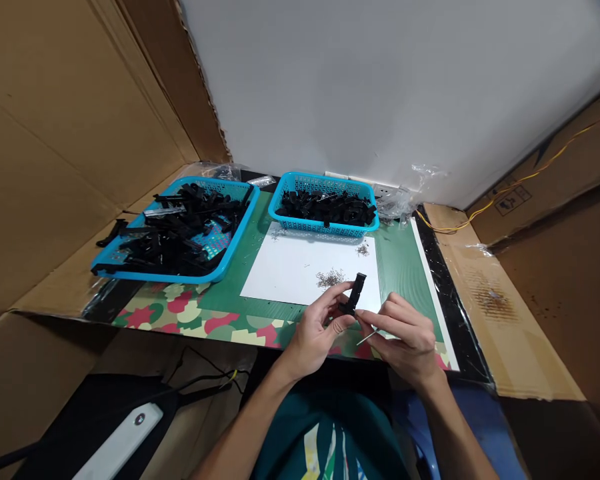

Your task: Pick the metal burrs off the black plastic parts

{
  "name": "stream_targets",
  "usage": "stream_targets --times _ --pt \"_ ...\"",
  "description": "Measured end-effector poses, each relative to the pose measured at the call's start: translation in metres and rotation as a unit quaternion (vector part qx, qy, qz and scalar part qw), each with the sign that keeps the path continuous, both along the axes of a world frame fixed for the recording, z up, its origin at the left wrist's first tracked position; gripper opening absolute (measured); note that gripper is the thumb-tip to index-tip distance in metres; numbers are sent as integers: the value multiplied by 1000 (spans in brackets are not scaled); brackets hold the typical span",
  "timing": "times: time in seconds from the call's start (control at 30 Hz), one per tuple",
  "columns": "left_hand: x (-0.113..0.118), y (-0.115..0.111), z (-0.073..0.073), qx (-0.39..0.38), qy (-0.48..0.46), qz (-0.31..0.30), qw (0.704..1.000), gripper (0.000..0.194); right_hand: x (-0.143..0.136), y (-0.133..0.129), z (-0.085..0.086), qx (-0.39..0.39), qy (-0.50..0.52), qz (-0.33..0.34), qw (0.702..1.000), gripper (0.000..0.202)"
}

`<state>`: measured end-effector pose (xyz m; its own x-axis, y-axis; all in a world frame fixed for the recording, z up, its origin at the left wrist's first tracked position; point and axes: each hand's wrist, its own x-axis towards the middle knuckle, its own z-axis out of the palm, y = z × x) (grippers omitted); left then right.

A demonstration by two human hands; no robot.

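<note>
My left hand [321, 329] is closed around the lower part of a black plastic part [357, 291], which stands nearly upright above the table's front edge. Close beside it, my right hand [404, 333] pinches a thin, light-coloured metal rod [368, 337] that slants down to the left. The right fingertips meet the foot of the black part; whether anything small is between them is too small to tell. Just behind the hands, a pile of tiny metal pieces [331, 277] lies on a white sheet [280, 267].
A wide blue basket [223, 270] of black parts stands at the left, and a smaller blue basket [325, 229] of black pieces at the back. Another small heap of tiny pieces [363, 250] lies on the sheet. Cardboard walls [55, 133] flank the table; a yellow cable [500, 193] runs at right.
</note>
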<state>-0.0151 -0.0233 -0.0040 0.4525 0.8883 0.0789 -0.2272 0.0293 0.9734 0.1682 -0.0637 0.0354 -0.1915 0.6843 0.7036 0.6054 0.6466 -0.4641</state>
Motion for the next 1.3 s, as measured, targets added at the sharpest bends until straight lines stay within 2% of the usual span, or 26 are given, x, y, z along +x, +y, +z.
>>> stream_targets --times 0.17,0.37,0.6,0.87,1.03,1.2,1.3 --pt "-1 0 -1 14 24 -8 1000 52 3 1 -1 -17 4 19 1000 25" --pt "-2 1 0 67 49 0 997 46 6 1 2 -22 -33 21 999 23" --pt "-3 1 1 79 58 1 995 45 7 0 3 -27 -38 42 998 25" --pt "-1 2 6 57 45 -46 996 47 5 2 10 -53 -25 42 997 20" --pt "-2 1 2 41 31 -39 998 48 -1 -1 10 -74 30 25 996 20" --pt "-3 0 1 12 -6 -48 999 48 -7 -2 10 -67 74 20 995 20" --pt "-3 0 3 -1 -13 -55 998 50 -6 -2 8 -43 44 21 998 22"
